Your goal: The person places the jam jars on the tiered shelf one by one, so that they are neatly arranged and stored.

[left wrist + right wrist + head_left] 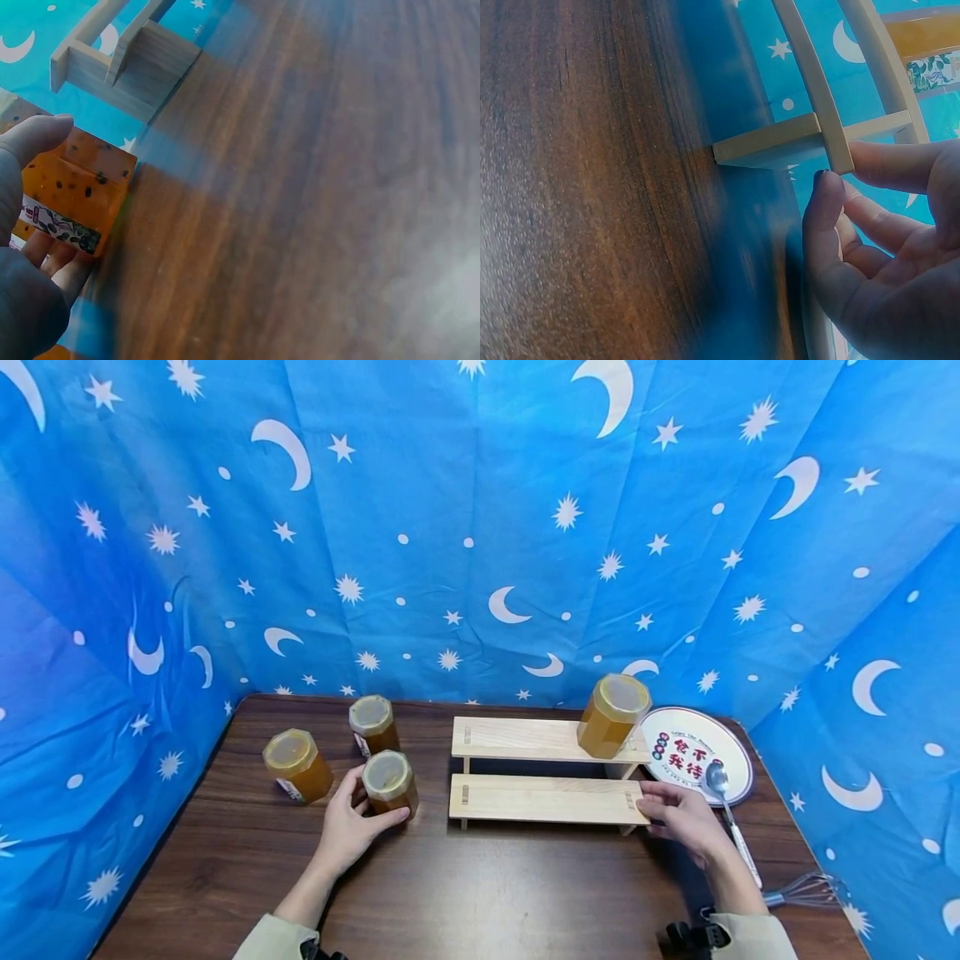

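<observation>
Jar (pixel 392 777) in left hand (pixel 349 828), shelf end in right hand (pixel 686 822)

Left hand is curved round the jar, thumb across its front and fingers at its left side, opened only as wide as the jar. This jar is to the left of the shelf; whether its base touches the table (pixel 510 889), I cannot tell surely. Right hand pinches the right end of the lower board (pixel 536 799) between thumb and fingers, almost closed.

In my judgement, the left hold should be firm but not hard, because the jar wall looks smooth, and the jar should be kept upright. The right hand does better to steady than to pull: a second jar (pixel 611 722) stands near the right end of the upper board (pixel 517 737) and could shake.

Third jar (pixel 372 722) stands just behind the held one, and fourth jar (pixel 300 767) is to its left, so rightward and frontward seem the freer directions. Between the held jar and the shelf lies a strip of table. Over the boards, the jar base must pass above their left edges. Plate (pixel 733 745) and spoon (pixel 738 839) limit the right side.
</observation>
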`<state>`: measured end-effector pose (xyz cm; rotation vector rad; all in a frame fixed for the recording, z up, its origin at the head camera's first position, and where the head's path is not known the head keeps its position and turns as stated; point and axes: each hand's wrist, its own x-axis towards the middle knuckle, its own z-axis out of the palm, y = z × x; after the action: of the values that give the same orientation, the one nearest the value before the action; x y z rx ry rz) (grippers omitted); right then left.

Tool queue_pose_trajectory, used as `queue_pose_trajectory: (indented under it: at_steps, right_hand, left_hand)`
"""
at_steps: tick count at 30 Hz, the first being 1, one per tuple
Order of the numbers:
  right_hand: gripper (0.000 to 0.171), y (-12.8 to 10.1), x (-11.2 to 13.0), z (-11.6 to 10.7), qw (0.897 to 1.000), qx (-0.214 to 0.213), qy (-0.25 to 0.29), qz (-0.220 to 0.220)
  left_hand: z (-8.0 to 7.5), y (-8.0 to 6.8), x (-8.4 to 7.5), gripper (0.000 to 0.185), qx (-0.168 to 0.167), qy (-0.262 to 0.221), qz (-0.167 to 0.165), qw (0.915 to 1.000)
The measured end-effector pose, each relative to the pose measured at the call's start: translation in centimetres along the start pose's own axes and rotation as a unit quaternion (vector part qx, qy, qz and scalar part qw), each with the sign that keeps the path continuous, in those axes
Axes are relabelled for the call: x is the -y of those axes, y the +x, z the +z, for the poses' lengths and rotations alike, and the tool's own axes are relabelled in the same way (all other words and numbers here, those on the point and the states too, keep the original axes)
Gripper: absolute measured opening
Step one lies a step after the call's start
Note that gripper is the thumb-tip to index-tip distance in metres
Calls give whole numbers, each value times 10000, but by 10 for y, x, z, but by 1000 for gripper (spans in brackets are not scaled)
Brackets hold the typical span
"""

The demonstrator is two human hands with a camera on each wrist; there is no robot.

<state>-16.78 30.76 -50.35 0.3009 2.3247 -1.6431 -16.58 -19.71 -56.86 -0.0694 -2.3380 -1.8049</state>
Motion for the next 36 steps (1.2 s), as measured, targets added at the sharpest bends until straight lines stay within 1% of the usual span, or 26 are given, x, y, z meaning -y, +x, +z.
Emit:
queue_pose_trajectory:
  at_steps: [3, 7, 14, 18, 20, 23, 27, 30, 33, 36]
  right_hand:
    - [55, 0, -1, 0, 10000, -35, 18, 53]
    - [54, 0, -1, -1, 10000, -53, -8, 49]
    - [55, 0, -1, -1, 10000, -59, -2, 33]
    - [55, 1, -2, -2, 10000, -65, 30, 49]
    - [56, 1, -3, -2, 10000, -47, 42, 29]
    - [56, 2, -3, -2, 10000, -48, 46, 11]
    - [56, 2, -4, -1, 10000, -76, 36, 14]
    - [56, 2, -4, 0, 9999, -109, 29, 49]
    - [56, 2, -4, 0, 9999, -97, 12, 58]
    - [56, 1, -3, 1, 9999, -86, 20, 64]
  left_hand:
    - [-1, 0, -4, 82, -38, -8, -11, 10000]
    - [-2, 2, -13, 80, -84, 79, 48, 9999]
    - [-2, 6, -34, 78, -136, 286, 133, 9994]
    - [0, 10, -49, 78, -89, 252, 274, 9993]
    - [2, 12, -58, 78, -59, 170, 346, 9992]
    - [7, 14, -81, 78, -9, 133, 416, 9990]
    - [13, 21, -99, 76, 33, 232, 652, 9976]
    - [20, 30, -101, 76, 57, 264, 873, 9958]
    - [29, 36, -112, 77, 108, 216, 1010, 9946]
    - [39, 42, -120, 79, 218, 66, 1152, 9931]
